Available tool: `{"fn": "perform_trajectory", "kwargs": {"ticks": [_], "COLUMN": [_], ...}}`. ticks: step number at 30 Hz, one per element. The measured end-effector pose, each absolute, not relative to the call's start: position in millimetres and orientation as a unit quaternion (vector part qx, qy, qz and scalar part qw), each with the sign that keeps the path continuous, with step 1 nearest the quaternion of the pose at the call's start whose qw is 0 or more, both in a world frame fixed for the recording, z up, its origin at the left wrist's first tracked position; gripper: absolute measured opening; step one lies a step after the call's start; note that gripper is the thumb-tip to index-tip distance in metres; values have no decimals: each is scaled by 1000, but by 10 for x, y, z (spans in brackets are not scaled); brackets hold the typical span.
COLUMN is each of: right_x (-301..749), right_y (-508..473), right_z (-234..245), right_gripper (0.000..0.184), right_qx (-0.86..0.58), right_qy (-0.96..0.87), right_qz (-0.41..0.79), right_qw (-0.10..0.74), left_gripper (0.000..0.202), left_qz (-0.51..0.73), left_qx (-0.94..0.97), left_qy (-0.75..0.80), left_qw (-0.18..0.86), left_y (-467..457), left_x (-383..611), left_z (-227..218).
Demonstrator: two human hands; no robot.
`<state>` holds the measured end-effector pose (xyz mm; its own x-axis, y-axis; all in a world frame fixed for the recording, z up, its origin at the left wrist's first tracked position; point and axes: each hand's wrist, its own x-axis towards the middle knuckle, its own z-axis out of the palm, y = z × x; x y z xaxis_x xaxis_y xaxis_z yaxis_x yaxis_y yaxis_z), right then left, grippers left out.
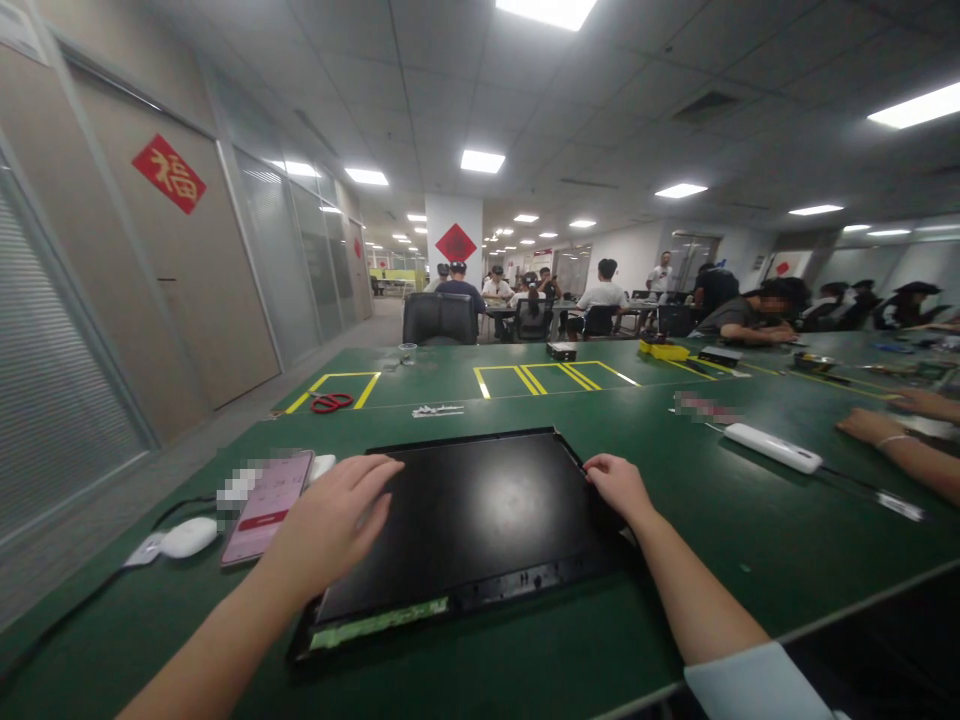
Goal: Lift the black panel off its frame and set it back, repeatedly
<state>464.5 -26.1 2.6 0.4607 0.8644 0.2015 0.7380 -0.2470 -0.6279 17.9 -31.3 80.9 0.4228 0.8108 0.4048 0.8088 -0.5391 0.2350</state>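
A flat black LCD screen panel (457, 520) lies on the green tabletop in front of me, with a green circuit strip showing along its near left edge. My left hand (337, 520) rests over the panel's left side, fingers stretched out and the thumb apart. At the right edge, my right hand (621, 487) has its fingertips pinched on the panel's rim. Just left of my left hand is a pink phone (266, 510) with its display lit.
Red scissors (331, 403) and small white pieces (438, 411) lie beyond the panel. A white bar-shaped device (772, 448) with a cable is on the right, near another person's hand (874, 428). A white puck (189, 537) and cables sit at left. Yellow tape (525, 378) marks the table.
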Motion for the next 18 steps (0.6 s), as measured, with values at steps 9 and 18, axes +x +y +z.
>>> {"fn": "perform_trajectory", "kwargs": {"ticks": [9, 18], "right_x": [4708, 4792], "right_y": [-255, -186], "right_z": [16, -144], "right_gripper": [26, 32], "right_qx": [-785, -818], "right_qy": [-482, -494], "right_qz": [87, 105], "right_qw": [380, 274], "left_gripper": [45, 39], "left_qz": [92, 60], "left_qx": [766, 751], "left_qy": [636, 656], "left_qw": [34, 42], "left_y": [13, 22], "left_x": [-148, -96], "left_z": [261, 277]}}
